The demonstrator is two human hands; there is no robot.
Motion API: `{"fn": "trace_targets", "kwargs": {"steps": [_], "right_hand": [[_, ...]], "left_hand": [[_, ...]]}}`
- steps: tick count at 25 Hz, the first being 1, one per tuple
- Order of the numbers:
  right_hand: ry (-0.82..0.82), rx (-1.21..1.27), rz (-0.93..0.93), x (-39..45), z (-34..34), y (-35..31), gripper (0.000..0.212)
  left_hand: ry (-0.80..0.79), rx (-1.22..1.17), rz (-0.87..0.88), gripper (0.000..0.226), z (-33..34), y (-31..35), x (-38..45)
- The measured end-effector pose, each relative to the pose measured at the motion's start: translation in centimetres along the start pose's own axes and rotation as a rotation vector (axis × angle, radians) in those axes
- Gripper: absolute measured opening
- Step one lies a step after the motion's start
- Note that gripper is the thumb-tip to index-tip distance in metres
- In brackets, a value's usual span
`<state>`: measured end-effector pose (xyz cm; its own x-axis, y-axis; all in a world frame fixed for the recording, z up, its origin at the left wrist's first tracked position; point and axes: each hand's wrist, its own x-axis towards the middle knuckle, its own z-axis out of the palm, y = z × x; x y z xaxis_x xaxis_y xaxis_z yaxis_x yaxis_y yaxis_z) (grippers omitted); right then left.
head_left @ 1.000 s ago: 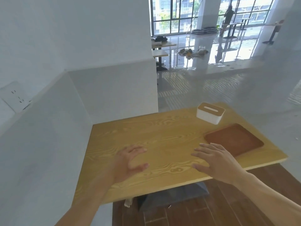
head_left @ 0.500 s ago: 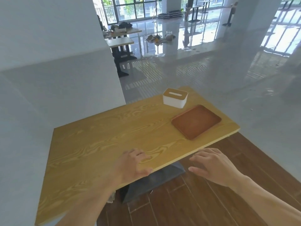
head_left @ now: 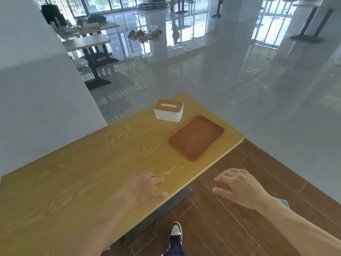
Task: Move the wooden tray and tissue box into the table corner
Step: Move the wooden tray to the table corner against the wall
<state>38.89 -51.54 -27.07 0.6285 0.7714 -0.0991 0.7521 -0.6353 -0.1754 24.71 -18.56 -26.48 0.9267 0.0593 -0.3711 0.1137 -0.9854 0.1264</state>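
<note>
A flat brown wooden tray (head_left: 196, 137) lies near the right end of the light wooden table (head_left: 96, 163). Just behind it stands a white tissue box (head_left: 168, 110) with a wooden slotted lid. My left hand (head_left: 145, 189) hovers over the table's near edge, fingers apart and holding nothing. My right hand (head_left: 238, 187) hangs off the table over the floor, also spread and holding nothing. Both hands are well short of the tray and the box.
Grey walls (head_left: 46, 100) enclose the table's left and far-left sides. Dark wood flooring (head_left: 230, 228) and my shoe (head_left: 175, 232) lie below the near edge. Other tables (head_left: 86, 43) stand farther back on a shiny floor.
The view has swung right and closer, so the tray and box now sit nearer the middle. My right hand has gone from above the table to beyond its edge; both hands stay empty.
</note>
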Motion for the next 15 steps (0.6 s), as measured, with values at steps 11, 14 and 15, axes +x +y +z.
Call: {"fn": "trace_targets", "kwargs": {"steps": [11,14,15], "right_hand": [[-0.039,0.070,0.179,9.8,1.2,6.0,0.063],[-0.084,0.067,0.199,11.6,1.7,7.7,0.064],[-0.100,0.061,0.205,12.4,1.8,8.4,0.064]], "left_hand": [[-0.068,-0.174,-0.002,0.082,-0.4,-4.3,13.7],[-0.099,-0.202,-0.017,0.082,-0.1,-4.6,16.2],[-0.107,-0.208,-0.028,0.080,0.1,-4.6,17.0]]}}
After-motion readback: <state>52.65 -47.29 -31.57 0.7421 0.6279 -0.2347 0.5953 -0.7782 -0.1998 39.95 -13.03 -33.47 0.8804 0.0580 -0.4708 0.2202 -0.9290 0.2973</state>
